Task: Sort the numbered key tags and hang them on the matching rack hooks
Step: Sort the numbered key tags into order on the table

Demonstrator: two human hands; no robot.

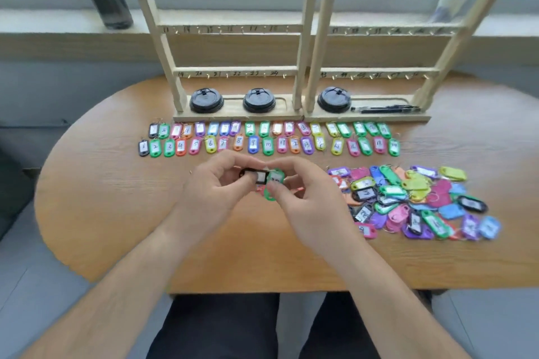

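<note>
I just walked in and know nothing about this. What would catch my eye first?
The bright heap of multicoloured plastic key tags on the right of the oval wooden table grabs you first. Further back, two neat rows of numbered tags lie before the pale wooden rack of numbered hooks. At the centre, the left hand pinches a black key tag and the right hand a green key tag.

Two racks [303, 38] at table [116, 213] back, tag rows [268, 140] before them, tag heap [414, 201] right, hands [262, 186] centre
</note>
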